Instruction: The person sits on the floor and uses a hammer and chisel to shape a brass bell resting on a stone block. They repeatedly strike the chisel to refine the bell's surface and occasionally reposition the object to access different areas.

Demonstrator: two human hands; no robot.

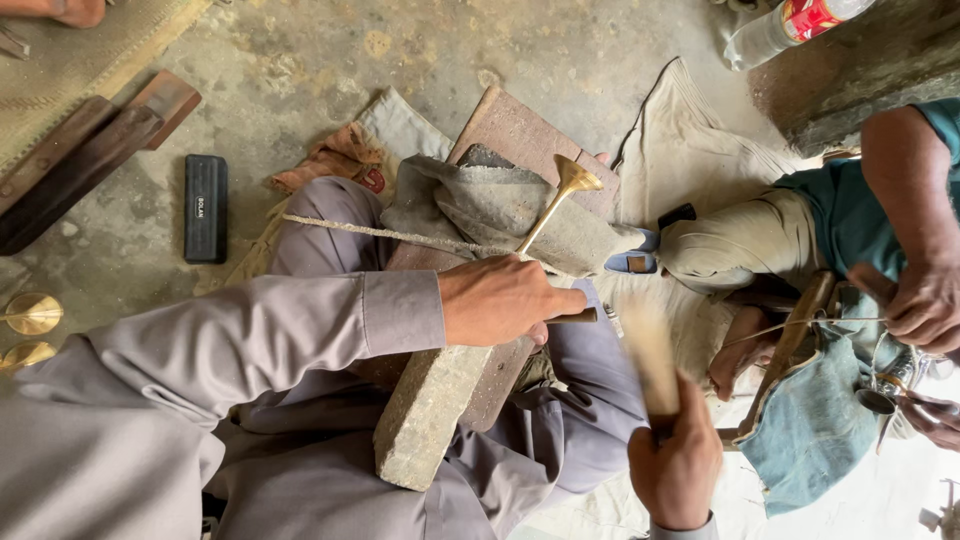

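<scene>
Taking the stone block (432, 405) on the person's lap as landmark: far to its left, two brass pieces (30, 313) lie on the concrete floor (290, 60), and up-left of it sits a black rectangular case (206, 208). The left hand (500, 299) rests clenched over the block's upper end, gripping the stem of a brass spoon-like piece (560, 200) whose bowl points up and away over a grey cloth (490, 205). Right of the block, the right hand (675, 465) is closed around a blurred wooden tool (650, 360), possibly a mallet or file. Further right, a co-worker's hand (925, 305) grips another workpiece.
</scene>
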